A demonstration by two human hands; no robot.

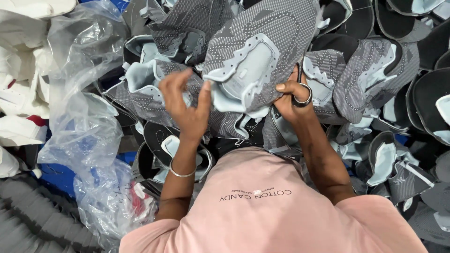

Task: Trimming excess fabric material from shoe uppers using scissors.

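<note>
head view, looking down on a heap of shoe uppers.

held piece: grey knit shoe upper (255,56) with a pale blue tongue (243,70), centre of the frame, lifted above the pile of uppers (375,75) that fills the upper and right parts of the picture.

right hand (293,96), centre right: fingers closed on the lower right edge of the upper, thumb on top. small scissors (302,91) hang on this hand, one ring loop round a finger, blades partly hidden behind the fabric; cannot tell whether the blades are open.

left hand (185,100), centre left: fingers spread and half curled, thumb and fingertips just at the lower left edge of the tongue. looks like a light touch or a reach, not a firm pinch; cannot tell for sure. metal bangle (183,171) on the wrist.

lower frame: pink shirt (262,211). left of frame: crumpled clear plastic bags (84,122), white shoe parts (23,70) at the upper left edge.

judgement, handling: the knit is soft and flops, so pinching opposite edges and pulling the piece taut should show loose threads and seams best. keep the scissor tips pointed away from the knit face while turning it; a snag there would show.
</note>
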